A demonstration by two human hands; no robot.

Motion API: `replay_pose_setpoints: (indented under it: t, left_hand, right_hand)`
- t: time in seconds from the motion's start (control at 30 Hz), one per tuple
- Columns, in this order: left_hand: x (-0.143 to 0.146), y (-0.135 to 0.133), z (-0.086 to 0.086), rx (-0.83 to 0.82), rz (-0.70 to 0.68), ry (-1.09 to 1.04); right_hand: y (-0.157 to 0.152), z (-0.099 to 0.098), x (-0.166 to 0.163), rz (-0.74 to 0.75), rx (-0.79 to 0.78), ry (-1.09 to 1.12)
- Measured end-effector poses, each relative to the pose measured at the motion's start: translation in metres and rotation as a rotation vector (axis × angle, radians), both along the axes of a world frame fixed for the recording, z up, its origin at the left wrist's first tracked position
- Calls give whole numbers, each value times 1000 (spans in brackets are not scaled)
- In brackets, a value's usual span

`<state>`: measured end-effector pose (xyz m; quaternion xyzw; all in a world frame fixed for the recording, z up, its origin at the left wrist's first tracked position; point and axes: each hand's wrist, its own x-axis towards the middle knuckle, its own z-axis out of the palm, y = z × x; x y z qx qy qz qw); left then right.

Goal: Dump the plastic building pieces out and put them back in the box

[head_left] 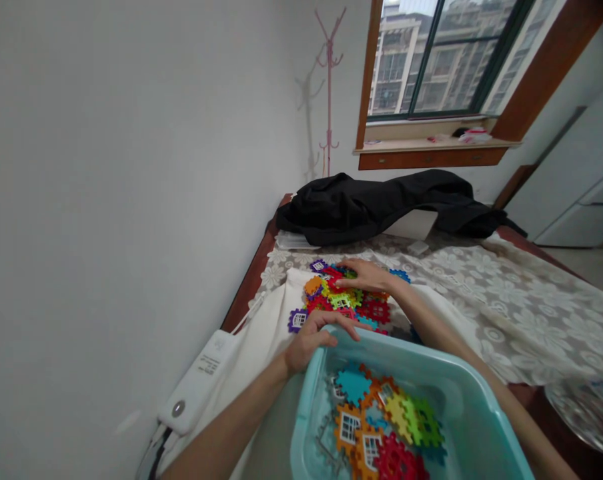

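Observation:
My left hand [315, 335] grips the far rim of a light blue plastic basin [464, 393], fingers curled over the edge. Inside the basin lie several colourful interlocking toy tiles [381, 427], some with window patterns. My right hand [369, 275] rests flat, fingers stretched out, on a pile of the same coloured tiles [344, 297] spread on a white cloth [266, 333] just beyond the basin. A purple tile [298, 319] lies alone next to my left hand.
A black jacket [376, 207] is heaped at the far end of the lace-covered table [506, 300]. A white device with a cable [201, 383] sits at the left edge by the wall. A pink coat stand [329, 87] and a window [451, 53] are behind.

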<state>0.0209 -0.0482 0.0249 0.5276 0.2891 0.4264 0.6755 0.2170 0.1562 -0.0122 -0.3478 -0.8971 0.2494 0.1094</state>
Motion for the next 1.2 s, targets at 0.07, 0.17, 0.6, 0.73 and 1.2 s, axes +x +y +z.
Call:
replay_pose_setpoints:
  t: [0.07, 0.17, 0.6, 0.73, 1.2]
  left_hand:
    - [-1, 0, 0, 7, -4, 22]
    - [0, 1, 0, 16, 2, 32]
    - [0, 2, -3, 12, 10, 0]
    - [1, 2, -3, 24, 18, -9]
    - [0, 2, -3, 22, 24, 19]
  right_hand:
    - [-4, 5, 3, 9, -7, 2]
    - [-12, 13, 4, 5, -44, -18]
    - [-33, 32, -9, 137, 51, -38]
    - [-40, 32, -13, 127, 80, -38]
    - [-41, 25, -15, 191, 70, -2]
